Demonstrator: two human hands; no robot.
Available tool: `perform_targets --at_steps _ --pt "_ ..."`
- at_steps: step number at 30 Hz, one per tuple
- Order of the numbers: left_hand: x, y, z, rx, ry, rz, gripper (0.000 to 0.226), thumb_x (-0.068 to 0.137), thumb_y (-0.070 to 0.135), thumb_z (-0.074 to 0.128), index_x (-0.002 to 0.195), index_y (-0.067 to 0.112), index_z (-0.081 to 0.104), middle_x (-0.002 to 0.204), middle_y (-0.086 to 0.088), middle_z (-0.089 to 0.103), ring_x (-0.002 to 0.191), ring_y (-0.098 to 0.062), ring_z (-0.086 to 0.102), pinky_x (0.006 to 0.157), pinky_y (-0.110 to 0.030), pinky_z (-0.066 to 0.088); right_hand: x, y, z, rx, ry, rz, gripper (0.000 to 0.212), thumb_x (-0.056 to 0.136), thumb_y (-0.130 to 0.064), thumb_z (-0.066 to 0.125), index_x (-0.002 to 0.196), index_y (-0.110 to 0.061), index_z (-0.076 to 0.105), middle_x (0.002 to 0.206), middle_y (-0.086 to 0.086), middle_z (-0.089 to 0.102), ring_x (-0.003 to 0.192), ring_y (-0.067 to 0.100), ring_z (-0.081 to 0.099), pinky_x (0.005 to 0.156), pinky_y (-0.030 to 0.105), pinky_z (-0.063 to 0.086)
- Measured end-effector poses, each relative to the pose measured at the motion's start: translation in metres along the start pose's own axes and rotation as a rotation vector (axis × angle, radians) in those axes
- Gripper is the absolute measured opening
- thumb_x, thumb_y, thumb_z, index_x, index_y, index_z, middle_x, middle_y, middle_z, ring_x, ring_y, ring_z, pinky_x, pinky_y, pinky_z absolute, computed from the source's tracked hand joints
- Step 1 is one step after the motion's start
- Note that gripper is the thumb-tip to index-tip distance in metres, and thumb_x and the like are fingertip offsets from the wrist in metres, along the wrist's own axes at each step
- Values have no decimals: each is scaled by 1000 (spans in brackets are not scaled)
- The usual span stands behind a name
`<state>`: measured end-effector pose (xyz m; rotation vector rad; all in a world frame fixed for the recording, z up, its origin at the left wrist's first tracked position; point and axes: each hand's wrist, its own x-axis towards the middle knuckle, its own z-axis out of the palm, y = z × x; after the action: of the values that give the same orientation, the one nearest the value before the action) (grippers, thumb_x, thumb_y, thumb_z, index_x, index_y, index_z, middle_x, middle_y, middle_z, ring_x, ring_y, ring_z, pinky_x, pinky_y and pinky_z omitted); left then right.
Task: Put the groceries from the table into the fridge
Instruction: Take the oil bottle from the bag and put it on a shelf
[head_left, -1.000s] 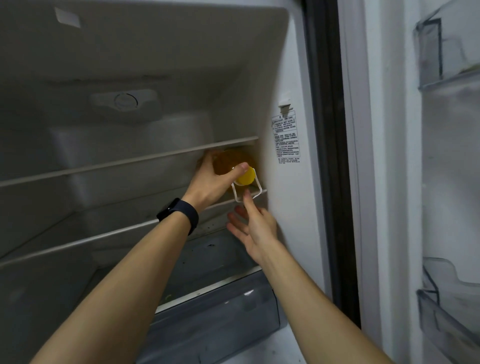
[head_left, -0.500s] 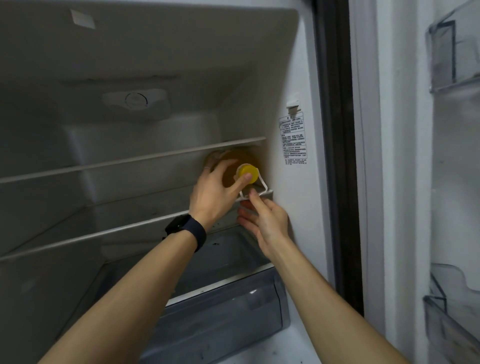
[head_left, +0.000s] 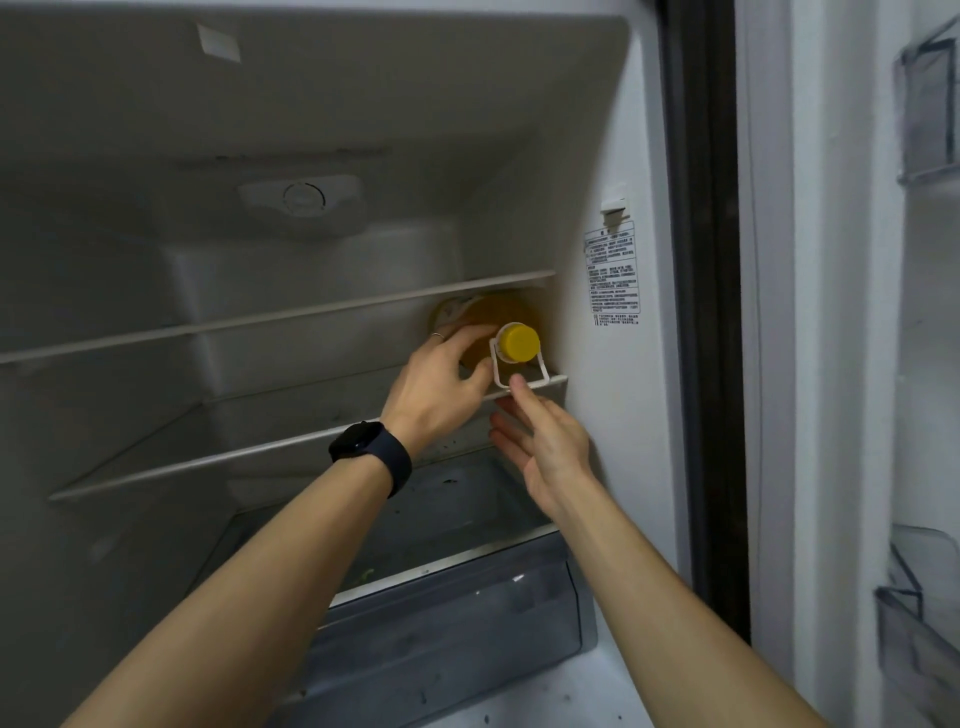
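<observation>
Two-handed, settling the bottle (head_left: 483, 317) on its side at the right end of the middle shelf (head_left: 260, 448), yellow cap (head_left: 518, 342) pointing near. Cupping its shoulder with the left hand (head_left: 441, 384); touching the white handle (head_left: 496, 370) with a fingertip of the flat, open right hand (head_left: 545, 441). Possibly risking a roll off the near lip on letting go, or a leak, lying sideways.

Left of the bottle (head_left: 498, 312) your shelf (head_left: 234, 458) lies open; the upper shelf (head_left: 311, 316) sits close above, fridge wall (head_left: 602, 374) just right.
</observation>
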<state>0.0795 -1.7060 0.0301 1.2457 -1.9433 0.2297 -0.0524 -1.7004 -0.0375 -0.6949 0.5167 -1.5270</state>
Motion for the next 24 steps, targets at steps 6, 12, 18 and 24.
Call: perform_targets --at_steps 6,12,18,24 --pt "-18 6 -13 78 -53 25 42 96 33 52 138 37 50 140 5 53 124 -17 53 96 -41 51 -16 -3 -4 -144 13 -49 25 88 -29 76 107 -18 66 110 7 73 89 24 76 79 36 62" --pt "-64 14 -25 109 -48 1 42 95 36 53 137 34 53 141 6 52 126 -16 50 101 -36 46 -67 -6 -25 -370 73 -244 12 97 -13 64 107 -16 69 108 7 74 90 20 75 75 29 61" --pt "-154 23 -17 165 42 -70 43 92 38 53 135 32 55 138 6 56 125 -17 51 106 -41 42 -145 -5 -66 -987 -45 -616 17 96 -19 64 103 -29 75 103 -18 72 101 -2 65 86 16 51" --pt "-265 52 -10 234 -29 -194 43 92 37 52 134 31 58 139 6 56 132 -17 46 110 -42 38 -212 1 -118 -1494 -183 -729 22 97 -28 62 116 -28 74 127 -15 64 122 5 51 104 6 24"
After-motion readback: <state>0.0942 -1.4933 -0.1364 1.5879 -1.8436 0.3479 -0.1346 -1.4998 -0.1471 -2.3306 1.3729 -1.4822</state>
